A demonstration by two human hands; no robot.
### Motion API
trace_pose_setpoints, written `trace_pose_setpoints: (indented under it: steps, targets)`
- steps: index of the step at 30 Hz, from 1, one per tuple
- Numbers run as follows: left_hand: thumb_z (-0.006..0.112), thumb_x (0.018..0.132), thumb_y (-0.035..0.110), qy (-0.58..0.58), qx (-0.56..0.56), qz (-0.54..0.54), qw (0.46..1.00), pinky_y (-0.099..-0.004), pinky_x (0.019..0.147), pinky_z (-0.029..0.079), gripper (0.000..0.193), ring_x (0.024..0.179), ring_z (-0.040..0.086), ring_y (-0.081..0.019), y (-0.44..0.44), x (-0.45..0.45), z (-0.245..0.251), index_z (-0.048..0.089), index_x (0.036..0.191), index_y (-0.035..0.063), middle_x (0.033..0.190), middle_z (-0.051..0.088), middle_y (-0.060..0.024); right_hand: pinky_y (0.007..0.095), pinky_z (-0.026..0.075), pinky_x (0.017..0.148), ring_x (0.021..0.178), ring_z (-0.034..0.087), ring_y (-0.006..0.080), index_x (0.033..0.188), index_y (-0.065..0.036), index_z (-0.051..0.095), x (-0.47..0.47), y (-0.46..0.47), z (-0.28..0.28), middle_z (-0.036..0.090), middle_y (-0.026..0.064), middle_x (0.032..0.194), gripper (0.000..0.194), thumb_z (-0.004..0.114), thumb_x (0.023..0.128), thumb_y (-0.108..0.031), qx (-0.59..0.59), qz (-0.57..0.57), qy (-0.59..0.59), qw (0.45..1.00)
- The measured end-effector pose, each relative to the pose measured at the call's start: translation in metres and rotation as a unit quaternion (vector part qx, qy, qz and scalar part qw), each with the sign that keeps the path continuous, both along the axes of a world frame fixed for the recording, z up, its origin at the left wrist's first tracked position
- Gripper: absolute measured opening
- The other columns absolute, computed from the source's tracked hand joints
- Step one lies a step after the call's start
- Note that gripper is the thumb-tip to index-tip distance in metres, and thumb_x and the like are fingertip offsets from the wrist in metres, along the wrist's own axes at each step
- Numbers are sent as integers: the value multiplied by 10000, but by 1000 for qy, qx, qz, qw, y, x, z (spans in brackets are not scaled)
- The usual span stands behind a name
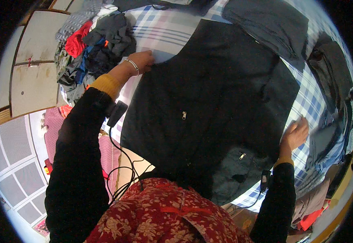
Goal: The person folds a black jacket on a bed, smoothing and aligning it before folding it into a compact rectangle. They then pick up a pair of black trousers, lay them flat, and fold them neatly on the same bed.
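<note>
A black garment (213, 91) lies spread flat in front of me, with two metal zipper pulls showing on it. My left hand (142, 61), with a bangle at the wrist, is at the garment's upper left edge; its fingertips are partly hidden, so a grip cannot be made out. On the other side, my right hand (295, 133) rests by the garment's right edge, over the plaid bedsheet (304, 91), with nothing visible in it. Small black devices with cables, one device (117, 114) by my left sleeve and another device (265, 180) by my right, hang near my forearms.
A heap of mixed clothes (103, 45) sits at the upper left, beside pale cabinet doors (36, 85). Dark folded trousers (270, 27) lie beyond the garment. More folded clothes (328, 70) line the right side. A pink quilted cover (109, 155) is at lower left.
</note>
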State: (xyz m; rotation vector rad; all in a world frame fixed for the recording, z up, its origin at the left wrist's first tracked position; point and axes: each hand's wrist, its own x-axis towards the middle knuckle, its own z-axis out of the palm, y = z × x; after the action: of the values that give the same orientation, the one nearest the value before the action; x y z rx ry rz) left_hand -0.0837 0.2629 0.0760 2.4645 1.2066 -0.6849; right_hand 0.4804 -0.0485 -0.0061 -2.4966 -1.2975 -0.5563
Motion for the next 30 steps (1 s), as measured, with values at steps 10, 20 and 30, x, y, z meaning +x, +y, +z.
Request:
trace_pose_setpoints:
  steps: [10,20,30]
  targets:
    - [690,796,245,76,-36,74,994,-449,839,511,263,1011,616,-391,11,3,-5,665,972,52,1071,638,-202,490,428,911,1122,549,323,1265,-193,563,5,0,-3,575,61,1281,396,441,955,-406,35,27,-1,999]
    - [725,838,298,-179,76,136,971,-401,810,520,385,954,648,-298,56,82,-3,605,1108,52,999,673,-151,480,416,924,1131,543,339,1276,-145,560,-3,4,8,573,104,1287,426,417,940,-365,21,6,12,1000]
    - [810,747,325,-244,137,177,944,-398,881,510,456,989,659,-326,133,204,-60,656,1127,126,1025,705,-128,446,399,959,1148,536,314,1289,-136,556,-6,6,15,562,91,1304,411,471,908,-262,6,6,26,1000]
